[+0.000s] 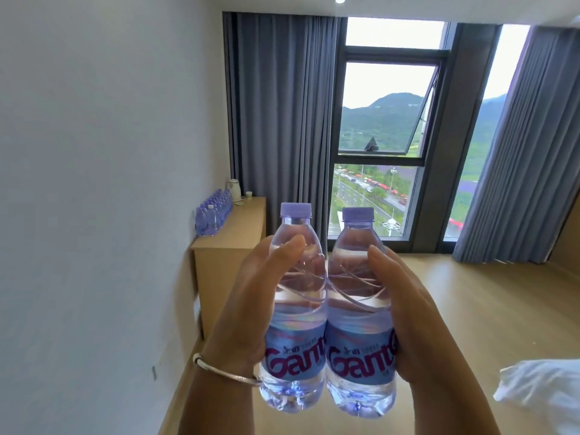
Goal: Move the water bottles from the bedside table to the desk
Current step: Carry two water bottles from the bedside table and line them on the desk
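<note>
Two bottles were up in the centre of the frame, side by side and touching along their bodies, both upright with purple caps on. The left hand (pixel 251 296) wrapped the left bottle (pixel 296 309), thumb curled across its clear shoulder and palm against the blue label; a silver bangle (pixel 226 373) sat on that wrist. The right hand (pixel 405 312) mirrored it on the right bottle (pixel 359 312), thumb pressed to the shoulder and fingers curled round the far side. Both bottles were held off any surface, above the pale wood floor (pixel 470 309).

Over at the middle left of the frame stood the light wooden desk (pixel 232 243) against the white wall, well apart from the hands. On its top a row of wrapped bottles (pixel 213 211) ran back along the wall, with a white kettle (pixel 233 186) and a small cup (pixel 249 194) behind them.

Grey curtains (pixel 279 120) framed the tall window (pixel 386 120) in the upper centre, green hills showing through. A white fabric corner (pixel 543 390) poked in at the lower right edge.
</note>
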